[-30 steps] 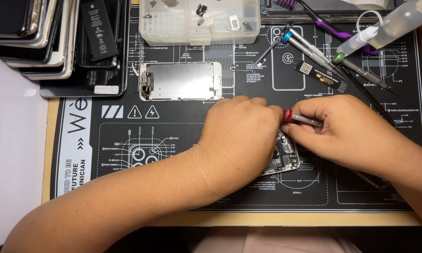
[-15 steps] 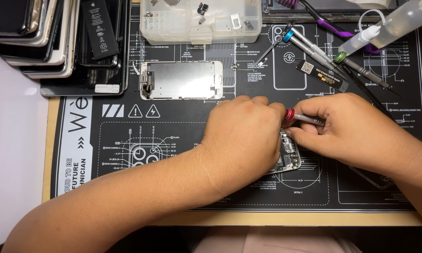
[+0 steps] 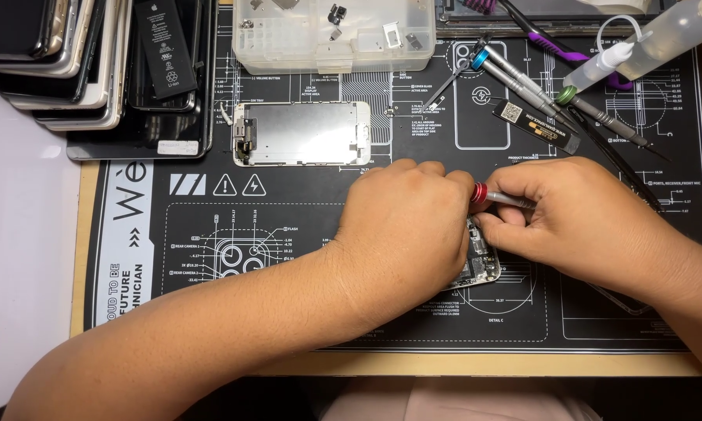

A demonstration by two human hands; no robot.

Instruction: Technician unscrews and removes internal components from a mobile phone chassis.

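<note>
Black repair mat point(image 3: 288, 312) printed with white phone diagrams covers a pale wooden bench, seen from above. At its centre the left hand point(image 3: 405, 234) lies palm down, fingers curled and pressed together, over an opened phone body point(image 3: 480, 261); only the phone's right part shows, with circuit parts exposed, between the two hands. The right hand point(image 3: 577, 222) meets it from the right, fingers pinching a slim silver screwdriver with a red collar point(image 3: 495, 196), which lies nearly level above the phone; its tip is hidden by the left hand.

Just above the left hand lies a detached phone screen point(image 3: 300, 132), metal back plate facing up. Above that stands a clear plastic parts box point(image 3: 335, 35) holding small metal pieces. At upper right, well apart from the hands, lie two more screwdrivers, one with a blue collar point(image 3: 515, 78) and one with a green collar point(image 3: 597, 117), beside a clear squeeze bottle point(image 3: 647, 43). At upper left a stack of phones point(image 3: 54, 62) rests with a loose black battery point(image 3: 166, 47) on top.
</note>
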